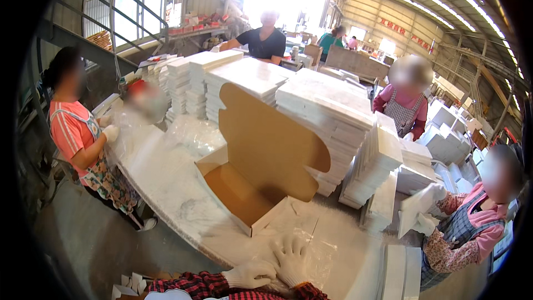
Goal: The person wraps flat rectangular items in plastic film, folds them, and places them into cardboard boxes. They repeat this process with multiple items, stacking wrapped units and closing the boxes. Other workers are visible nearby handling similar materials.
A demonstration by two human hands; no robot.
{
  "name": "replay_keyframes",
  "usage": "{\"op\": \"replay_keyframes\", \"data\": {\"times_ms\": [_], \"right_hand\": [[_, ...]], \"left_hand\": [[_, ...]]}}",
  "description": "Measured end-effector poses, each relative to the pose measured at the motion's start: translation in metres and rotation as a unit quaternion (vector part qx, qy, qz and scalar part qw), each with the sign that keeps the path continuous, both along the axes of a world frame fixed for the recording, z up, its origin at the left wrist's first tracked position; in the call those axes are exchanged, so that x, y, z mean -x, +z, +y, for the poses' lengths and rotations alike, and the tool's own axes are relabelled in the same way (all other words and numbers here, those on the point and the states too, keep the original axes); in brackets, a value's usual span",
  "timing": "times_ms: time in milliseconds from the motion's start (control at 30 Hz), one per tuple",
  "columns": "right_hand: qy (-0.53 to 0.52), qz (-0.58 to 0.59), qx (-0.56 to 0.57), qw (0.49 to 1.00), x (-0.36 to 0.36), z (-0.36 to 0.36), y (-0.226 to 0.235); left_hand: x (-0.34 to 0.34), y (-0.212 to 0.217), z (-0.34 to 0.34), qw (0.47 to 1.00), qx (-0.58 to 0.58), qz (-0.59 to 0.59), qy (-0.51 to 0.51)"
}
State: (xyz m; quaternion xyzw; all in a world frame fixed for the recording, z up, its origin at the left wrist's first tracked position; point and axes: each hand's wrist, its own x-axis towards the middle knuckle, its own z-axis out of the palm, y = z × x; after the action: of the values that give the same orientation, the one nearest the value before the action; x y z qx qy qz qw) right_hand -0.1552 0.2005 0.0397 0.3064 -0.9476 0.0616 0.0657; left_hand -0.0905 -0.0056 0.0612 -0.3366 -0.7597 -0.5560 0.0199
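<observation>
Head view: shows an open brown cardboard box (239, 191) with white outer walls, lying on a pale, dusty worktable (161, 161); looks folded into shape, with a curved-edged brown cardboard lid (272, 133) raised; not yet closed, bare brown base showing, so probably only part-way along; leaves closing apparently undone; shows stacks of white rectangular slabs (341, 128) outside, behind lid; spreads right hand in white knit glove (291, 261) wide, near box corner and crinkled clear plastic film (319, 255); curls left hand in white knit glove (250, 274) alongside; can't tell whether pinching anything there.
</observation>
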Motion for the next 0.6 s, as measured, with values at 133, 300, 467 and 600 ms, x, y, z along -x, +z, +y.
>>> {"op": "replay_keyframes", "data": {"times_ms": [133, 300, 467, 600], "right_hand": [[0.039, -0.003, 0.014, 0.999, 0.035, 0.007, 0.001], [-0.061, -0.181, 0.19, 0.963, 0.071, 0.009, 0.066], [-0.151, -0.432, 0.503, 0.733, 0.101, -0.001, 0.083], [-0.221, -0.446, 0.581, 0.644, 0.127, -0.033, 0.071]], "left_hand": [[0.034, -0.023, -0.001, 0.993, 0.094, -0.005, -0.067], [0.055, -0.016, 0.001, 0.986, 0.142, 0.086, -0.014], [0.046, -0.022, 0.012, 0.987, 0.105, 0.074, 0.095], [0.048, -0.019, 0.019, 0.982, 0.081, 0.046, 0.167]]}}
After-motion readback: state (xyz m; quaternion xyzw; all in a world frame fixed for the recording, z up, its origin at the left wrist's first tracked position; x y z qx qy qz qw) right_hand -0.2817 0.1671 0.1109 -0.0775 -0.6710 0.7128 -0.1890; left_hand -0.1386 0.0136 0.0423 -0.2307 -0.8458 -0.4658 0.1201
